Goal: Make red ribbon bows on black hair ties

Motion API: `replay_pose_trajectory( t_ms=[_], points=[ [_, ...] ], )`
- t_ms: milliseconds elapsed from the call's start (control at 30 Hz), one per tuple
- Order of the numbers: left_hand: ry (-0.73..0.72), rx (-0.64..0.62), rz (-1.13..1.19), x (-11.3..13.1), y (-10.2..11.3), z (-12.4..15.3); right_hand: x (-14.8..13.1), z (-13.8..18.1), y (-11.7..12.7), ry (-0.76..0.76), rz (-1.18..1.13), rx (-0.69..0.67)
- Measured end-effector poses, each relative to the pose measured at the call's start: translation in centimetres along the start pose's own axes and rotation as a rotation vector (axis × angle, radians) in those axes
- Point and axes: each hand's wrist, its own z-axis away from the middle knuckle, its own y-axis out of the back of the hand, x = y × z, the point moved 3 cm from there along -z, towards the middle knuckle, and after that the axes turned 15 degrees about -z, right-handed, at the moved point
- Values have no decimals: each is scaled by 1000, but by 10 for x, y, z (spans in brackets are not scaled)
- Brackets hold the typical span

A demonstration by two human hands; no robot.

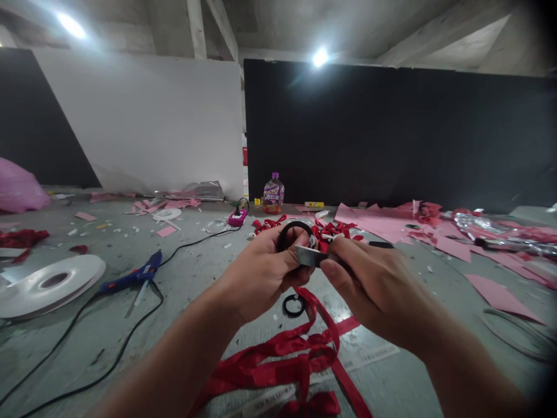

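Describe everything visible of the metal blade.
The blade is a flat, broad, silvery-grey strip that looks like smooth metal. The right hand grips its dark handle end, much of which the fingers hide. It is held above the table, roughly level, its free end towards the left hand, just below the black ring there. Whether its edge touches the ring or fingers cannot be told.

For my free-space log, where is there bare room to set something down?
Mostly bare: the grey surface between the black cord by the glue gun and the left forearm, and between the right forearm and the rightmost pink sheet. Red ribbon crowds the space between the forearms; pink scraps and foil, the far right.
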Motion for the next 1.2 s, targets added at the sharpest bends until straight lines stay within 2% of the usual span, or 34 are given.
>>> replay_pose_trajectory(
  t_ms=[100, 333, 467, 567, 767, 933, 1200],
  points=[
    [-3, -18, -39, -4, 1, -1, 0, 0, 1, 3, 18, 10],
    [-61, 18, -304, 3, -5, 3, -3, 1, 3, 21, 65, 16],
    [-69, 32, -271, 5, -10, 4, -3, 1, 3, 17, 65, 13],
    [-79, 30, -284, 4, -10, 4, -3, 1, 2, 15, 30, -11],
    [-109, -3, -483, 1, -6, 5, -2, 1, 2, -25, -59, -42],
    [-75, -17, -412, 1, -8, 5, 1, 2, 4, -46, -72, -45],
    [-15, -132, -83, -4, -10, 3, 2, 1, 6, -92, -113, -81]
  ],
)
